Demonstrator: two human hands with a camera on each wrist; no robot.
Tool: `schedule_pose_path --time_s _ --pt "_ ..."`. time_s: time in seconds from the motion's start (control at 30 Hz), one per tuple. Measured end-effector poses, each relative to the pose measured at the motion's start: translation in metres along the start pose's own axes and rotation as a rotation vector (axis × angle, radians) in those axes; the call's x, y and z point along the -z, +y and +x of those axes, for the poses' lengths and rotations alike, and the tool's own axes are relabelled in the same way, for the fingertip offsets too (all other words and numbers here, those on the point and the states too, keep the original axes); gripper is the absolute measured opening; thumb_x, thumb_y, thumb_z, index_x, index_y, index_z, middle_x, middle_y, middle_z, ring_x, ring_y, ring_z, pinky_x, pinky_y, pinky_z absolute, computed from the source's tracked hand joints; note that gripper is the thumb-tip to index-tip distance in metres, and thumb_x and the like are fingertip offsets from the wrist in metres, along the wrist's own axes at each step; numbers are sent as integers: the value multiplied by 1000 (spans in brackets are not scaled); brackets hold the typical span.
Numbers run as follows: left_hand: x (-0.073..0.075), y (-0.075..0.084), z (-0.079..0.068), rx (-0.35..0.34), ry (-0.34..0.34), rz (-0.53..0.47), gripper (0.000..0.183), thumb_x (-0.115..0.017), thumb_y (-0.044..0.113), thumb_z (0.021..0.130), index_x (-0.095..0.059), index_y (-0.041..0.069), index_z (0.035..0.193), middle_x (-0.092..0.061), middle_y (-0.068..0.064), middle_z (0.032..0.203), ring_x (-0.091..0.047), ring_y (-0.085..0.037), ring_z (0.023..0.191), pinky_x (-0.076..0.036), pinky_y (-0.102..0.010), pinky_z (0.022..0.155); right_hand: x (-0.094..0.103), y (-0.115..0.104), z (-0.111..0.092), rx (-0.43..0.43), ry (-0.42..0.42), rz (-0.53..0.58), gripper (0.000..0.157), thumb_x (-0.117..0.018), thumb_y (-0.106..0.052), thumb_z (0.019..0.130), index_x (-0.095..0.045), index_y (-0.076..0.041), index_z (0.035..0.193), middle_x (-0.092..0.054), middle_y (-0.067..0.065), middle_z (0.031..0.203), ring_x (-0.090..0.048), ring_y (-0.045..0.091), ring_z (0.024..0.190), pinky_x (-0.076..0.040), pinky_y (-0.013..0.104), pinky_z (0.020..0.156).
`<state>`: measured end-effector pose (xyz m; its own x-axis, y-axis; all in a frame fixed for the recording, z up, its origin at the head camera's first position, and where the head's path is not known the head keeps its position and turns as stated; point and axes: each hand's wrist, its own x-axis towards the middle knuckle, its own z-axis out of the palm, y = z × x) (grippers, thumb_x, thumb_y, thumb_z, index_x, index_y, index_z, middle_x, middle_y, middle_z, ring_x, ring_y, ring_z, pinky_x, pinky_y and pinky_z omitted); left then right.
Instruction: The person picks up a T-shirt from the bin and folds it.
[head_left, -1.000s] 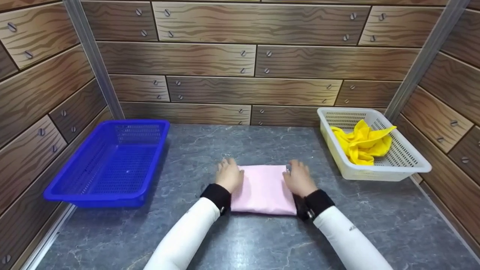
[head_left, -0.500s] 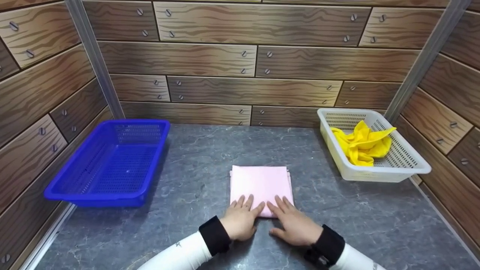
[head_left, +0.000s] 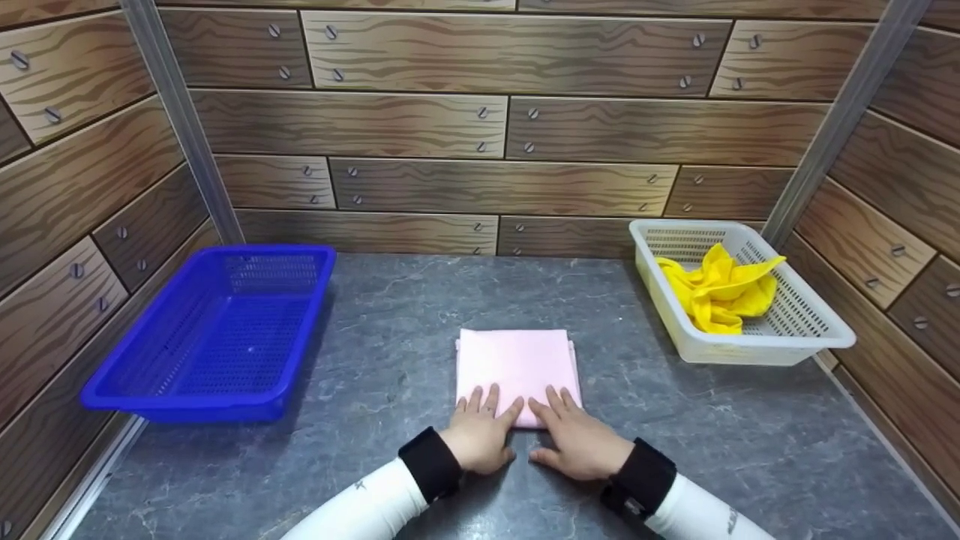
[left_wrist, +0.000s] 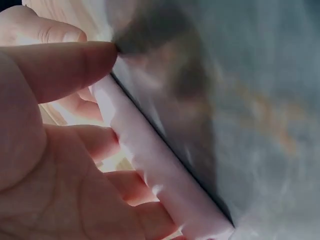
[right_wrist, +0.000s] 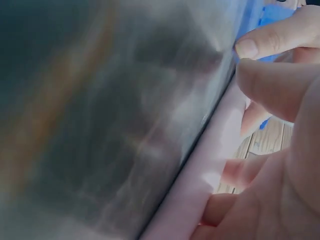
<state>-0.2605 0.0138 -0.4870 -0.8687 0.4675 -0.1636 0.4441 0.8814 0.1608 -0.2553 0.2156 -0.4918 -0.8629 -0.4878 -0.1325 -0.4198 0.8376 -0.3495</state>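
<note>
A pink cloth (head_left: 517, 360), folded into a neat square, lies flat on the grey tabletop in the head view. My left hand (head_left: 480, 436) rests its spread fingers on the cloth's near left edge. On the near right edge, the straight fingers of my right hand (head_left: 579, 441) press the same way. Both thumbs stay off the cloth, close to the tabletop. In the left wrist view the near fold of the pink cloth (left_wrist: 155, 165) runs under the fingertips. The right wrist view shows that pink cloth (right_wrist: 200, 165) edge beneath the other hand's fingers.
A blue basket (head_left: 281, 397) stands at the left against the wall. At the right is a white basket (head_left: 757, 346) with a crumpled yellow cloth (head_left: 720, 289) inside. Wood-patterned walls (head_left: 420, 124) close in the grey table (head_left: 390, 300) at the back and sides.
Both hands have moved from the cloth's sides to its near edge and now press there. Over the last half second they have hardly moved; the head view has shifted slightly.
</note>
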Motion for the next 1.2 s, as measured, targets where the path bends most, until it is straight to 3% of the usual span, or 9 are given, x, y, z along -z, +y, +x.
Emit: schedule_pose_path --time_s 0.33,0.7,0.97,1.2 --pt "10 -20 36 6 -14 -64 73 -64 40 98 -33 25 162 -24 -22 169 -22 -44 157 -24 -58 126 10 8 45 -74 52 -27 71 -68 -42 97 -46 1 148 -28 40 159 -26 59 149 -31 68 118" --pt "22 -42 77 17 19 -118 66 -62 38 101 -37 26 160 -24 -22 169 -22 -45 157 -22 -57 127 23 25 89 -105 84 -15 69 -66 -44 97 -47 -1 147 -30 37 160 -25 59 149 -30 69 118" --pt "26 -50 96 25 65 -106 65 -63 36 100 -39 25 159 -28 -21 168 -24 -44 156 -24 -57 127 33 36 110 -107 90 35 63 -67 -39 98 -50 -1 146 -32 31 162 -23 57 151 -27 67 121" --pt "27 -54 101 17 78 -115 65 -64 34 98 -41 25 159 -28 -21 168 -24 -44 156 -24 -57 127 35 38 116 -111 96 39 62 -67 -37 98 -51 -1 146 -35 30 161 -24 56 151 -27 66 121"
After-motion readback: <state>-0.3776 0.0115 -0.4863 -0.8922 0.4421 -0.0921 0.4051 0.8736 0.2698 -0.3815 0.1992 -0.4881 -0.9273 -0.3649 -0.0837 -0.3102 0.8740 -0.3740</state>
